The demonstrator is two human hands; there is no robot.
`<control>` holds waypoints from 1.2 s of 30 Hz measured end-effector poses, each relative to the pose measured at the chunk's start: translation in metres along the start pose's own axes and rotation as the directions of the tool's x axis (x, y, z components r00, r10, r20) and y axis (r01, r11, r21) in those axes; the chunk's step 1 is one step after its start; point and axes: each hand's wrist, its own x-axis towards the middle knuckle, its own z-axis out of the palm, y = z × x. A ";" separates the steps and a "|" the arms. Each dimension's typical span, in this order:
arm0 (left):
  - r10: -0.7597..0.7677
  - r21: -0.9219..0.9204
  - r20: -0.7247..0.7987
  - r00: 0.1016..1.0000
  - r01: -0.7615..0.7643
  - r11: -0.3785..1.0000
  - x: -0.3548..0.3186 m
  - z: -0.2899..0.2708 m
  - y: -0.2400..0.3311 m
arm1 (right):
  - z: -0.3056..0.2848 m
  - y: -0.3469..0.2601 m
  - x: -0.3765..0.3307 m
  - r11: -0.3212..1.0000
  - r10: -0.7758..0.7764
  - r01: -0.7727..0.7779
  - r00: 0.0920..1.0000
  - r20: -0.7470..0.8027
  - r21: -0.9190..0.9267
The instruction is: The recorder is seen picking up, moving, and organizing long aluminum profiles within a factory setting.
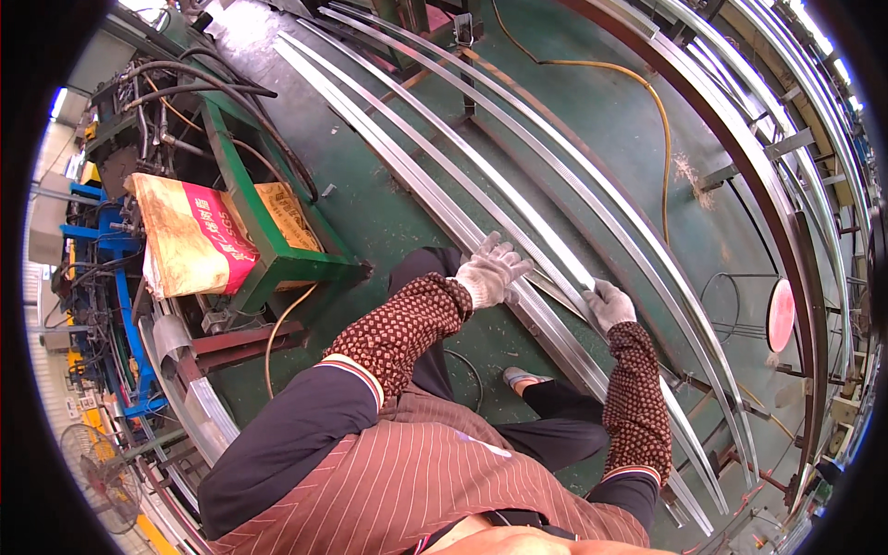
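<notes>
My left hand [493, 270], in a pale knit work glove, lies with fingers spread over a bundle of long silvery metal profiles [555, 333]. What is under its palm is hidden. My right hand [610, 305], gloved the same way, has its fingers bent around a long shiny metal strip [518, 205]. That strip runs away toward the far left. Both forearms wear brown patterned sleeve covers. Further to the right, more long strips [638, 245] lie side by side on a low metal rack.
A green steel frame [264, 217] stands at the left with a stained paper sack [190, 236] by it. A yellow hose [661, 111] trails over the green floor. At the right are a brown steel beam [791, 217] and a pink round disc [782, 314]. A fan [97, 472] stands lower left.
</notes>
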 end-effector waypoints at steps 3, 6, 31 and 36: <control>-0.001 0.022 -0.020 1.000 0.001 1.000 0.003 0.003 -0.005 | 0.027 -0.009 0.011 0.878 -0.018 -0.076 0.981 0.192 0.472; 0.030 0.022 -0.032 0.999 -0.029 0.999 0.006 0.004 0.001 | 0.051 0.020 0.020 0.902 0.091 -0.184 0.965 0.245 0.391; -0.030 -0.064 -0.008 1.000 0.029 0.998 -0.003 -0.003 0.001 | -0.028 0.006 -0.016 0.982 -0.155 0.104 0.921 -0.358 -0.157; -0.050 -0.009 0.022 0.999 0.050 0.999 0.005 -0.005 0.003 | -0.057 -0.011 0.050 0.857 0.236 -0.385 0.884 -0.403 -0.343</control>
